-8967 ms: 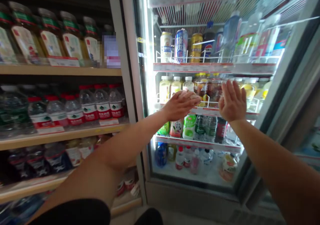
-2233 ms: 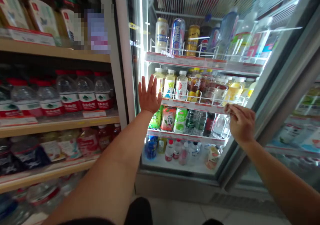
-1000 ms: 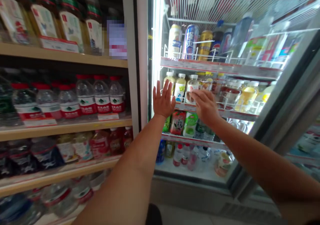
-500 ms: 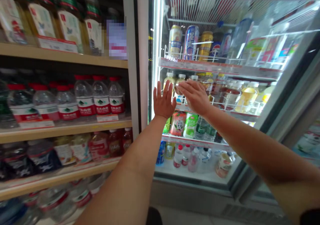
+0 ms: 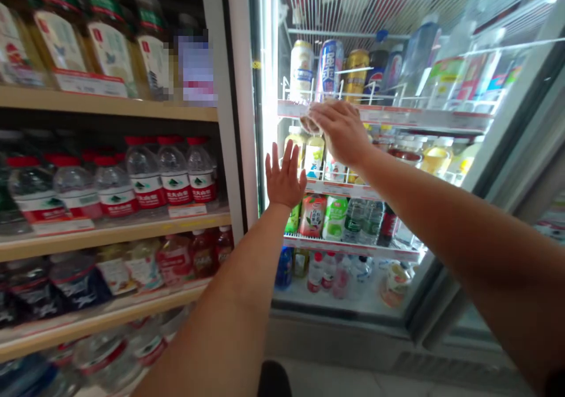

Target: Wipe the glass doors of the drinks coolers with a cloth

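Observation:
My left hand (image 5: 286,179) lies flat with fingers spread and pointing up, holding nothing. It appears to rest on the glass door of a lit drinks cooler (image 5: 339,320), near the door's left side. Up and to the right, my right hand (image 5: 342,129) is bent over at the glass with its fingers close together. A small pale brownish patch shows under its fingertips; I cannot tell whether it is a cloth or a reflection. Behind the glass, near the hands, stand drink cans (image 5: 329,70) and a bottle with a pale label (image 5: 314,157).
To the left, wooden shelves (image 5: 110,235) carry rows of red-capped water bottles (image 5: 145,170) and tea bottles (image 5: 108,38). Several bottles and cartons fill the lower cooler shelves, among them a green-labelled bottle (image 5: 335,217). Another cooler door frame (image 5: 468,303) stands at the right.
My right hand has moved upward across the glass, from the bottle row to just below the cans. My left hand stays spread in nearly the same place. The view has shifted slightly.

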The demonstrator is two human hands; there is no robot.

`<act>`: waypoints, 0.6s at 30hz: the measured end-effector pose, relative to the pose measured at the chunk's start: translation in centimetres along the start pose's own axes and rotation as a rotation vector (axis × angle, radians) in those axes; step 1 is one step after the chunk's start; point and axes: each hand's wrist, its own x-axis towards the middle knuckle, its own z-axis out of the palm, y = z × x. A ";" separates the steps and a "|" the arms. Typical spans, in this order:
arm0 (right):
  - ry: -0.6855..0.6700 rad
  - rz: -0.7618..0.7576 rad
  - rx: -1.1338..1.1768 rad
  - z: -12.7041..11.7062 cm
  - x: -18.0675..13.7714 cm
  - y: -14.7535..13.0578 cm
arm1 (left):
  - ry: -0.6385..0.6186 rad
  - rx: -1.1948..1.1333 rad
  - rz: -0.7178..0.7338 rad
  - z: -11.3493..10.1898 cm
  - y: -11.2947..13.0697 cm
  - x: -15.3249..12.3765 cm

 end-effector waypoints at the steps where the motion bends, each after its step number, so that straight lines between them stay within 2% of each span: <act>1: 0.025 0.044 -0.010 -0.4 0.1 0.6 | -0.001 0.002 0.001 0.1 0.0 0.0; 4: 0.085 0.100 -0.012 -1.1 -0.9 1.9 | 0.017 0.034 0.026 0.2 -0.2 0.0; 9: 0.012 -0.036 -0.038 -2.0 -3.5 3.6 | 0.001 0.006 0.010 0.0 -0.1 0.0; 14: 0.175 0.144 -0.124 -3.5 -5.8 6.0 | -0.020 -0.004 -0.023 -0.3 0.2 0.2; 16: 0.193 0.136 -0.145 -3.9 -7.5 6.3 | -0.022 -0.010 -0.030 -0.3 0.2 0.3; 18: 0.151 0.076 -0.148 -4.3 -9.1 6.5 | -0.028 -0.015 -0.032 -0.3 0.2 0.3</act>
